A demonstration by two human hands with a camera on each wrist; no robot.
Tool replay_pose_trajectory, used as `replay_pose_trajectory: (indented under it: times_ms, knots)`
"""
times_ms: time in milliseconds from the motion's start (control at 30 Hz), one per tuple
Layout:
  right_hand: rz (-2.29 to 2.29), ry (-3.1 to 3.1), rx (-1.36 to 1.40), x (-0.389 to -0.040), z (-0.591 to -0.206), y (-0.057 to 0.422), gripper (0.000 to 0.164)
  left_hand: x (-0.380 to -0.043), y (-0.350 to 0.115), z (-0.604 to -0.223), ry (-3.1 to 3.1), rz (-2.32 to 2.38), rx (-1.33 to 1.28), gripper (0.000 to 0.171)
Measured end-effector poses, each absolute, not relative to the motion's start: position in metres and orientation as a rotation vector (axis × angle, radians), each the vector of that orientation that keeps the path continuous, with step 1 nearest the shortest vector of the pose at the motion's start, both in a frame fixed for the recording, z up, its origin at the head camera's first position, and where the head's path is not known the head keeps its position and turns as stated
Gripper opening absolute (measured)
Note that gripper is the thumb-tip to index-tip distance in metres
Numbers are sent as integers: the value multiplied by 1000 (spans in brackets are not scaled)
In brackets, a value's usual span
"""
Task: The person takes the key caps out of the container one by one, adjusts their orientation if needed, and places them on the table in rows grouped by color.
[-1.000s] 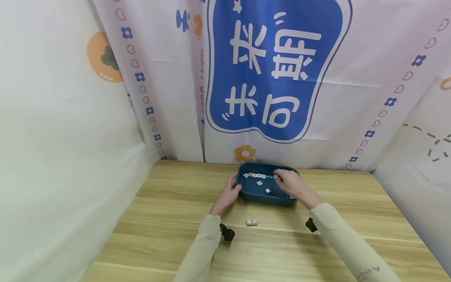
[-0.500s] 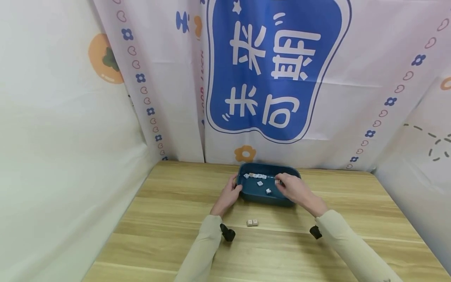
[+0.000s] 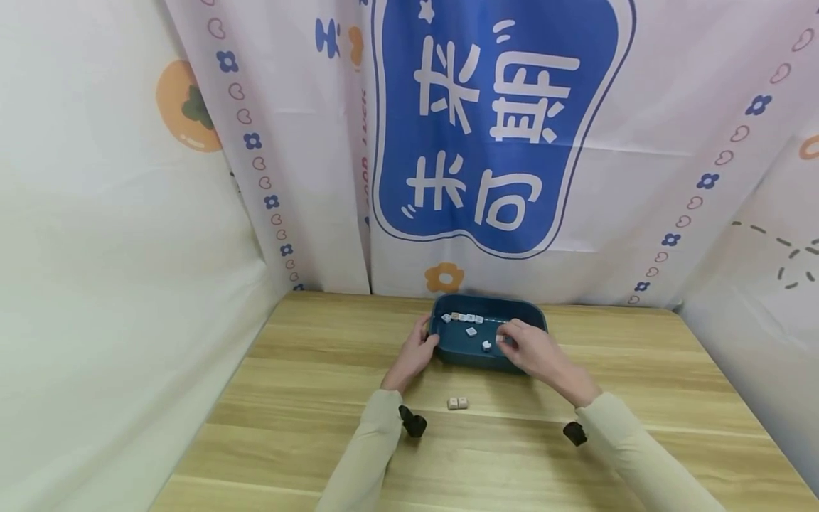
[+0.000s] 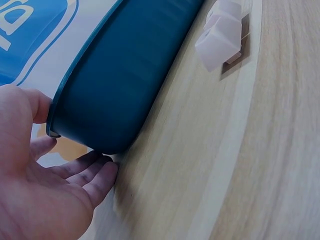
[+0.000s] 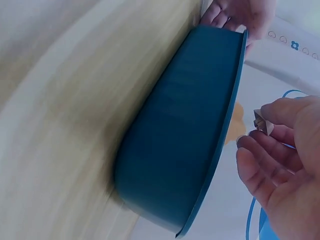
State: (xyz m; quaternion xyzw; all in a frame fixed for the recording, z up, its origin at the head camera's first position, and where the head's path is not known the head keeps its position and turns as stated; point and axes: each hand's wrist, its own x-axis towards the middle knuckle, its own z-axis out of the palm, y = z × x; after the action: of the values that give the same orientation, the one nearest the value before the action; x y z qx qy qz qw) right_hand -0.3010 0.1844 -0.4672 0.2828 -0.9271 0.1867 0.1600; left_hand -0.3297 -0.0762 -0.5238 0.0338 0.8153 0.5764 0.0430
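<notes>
A dark teal tray (image 3: 483, 360) stands at the back of the table. My left hand (image 3: 412, 355) grips its left end; in the left wrist view the thumb (image 4: 41, 105) lies at the rim and the fingers (image 4: 102, 180) reach under the end wall. Over the tray's right half, my right hand (image 3: 537, 350) pinches a small pale keycap (image 5: 263, 122) between thumb and fingertips, its hollow underside partly showing. Inside the tray, several keycaps (image 3: 470, 318) form a row along the back, one looking orange-brown. Two loose ones, a keycap (image 3: 471, 332) and another keycap (image 3: 486, 346), lie nearer the front.
Two pale keycaps (image 3: 453, 404) sit side by side on the wooden table (image 3: 486, 462) in front of the tray. A printed curtain (image 3: 320, 235) hangs right behind the tray, and a white cloth wall (image 3: 128, 284) borders the table's left side.
My right hand has come from the tray's back wall toward its front, holding the keycap. The left hand and the tray have stayed put.
</notes>
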Motion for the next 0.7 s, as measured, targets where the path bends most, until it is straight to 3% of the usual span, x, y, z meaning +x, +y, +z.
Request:
replay_pose_trajectory:
  times_ms: [700]
  knots:
    - [641,-2600,940,-271,-484,169,6,-329,-78,-523,2484,1764,115,57]
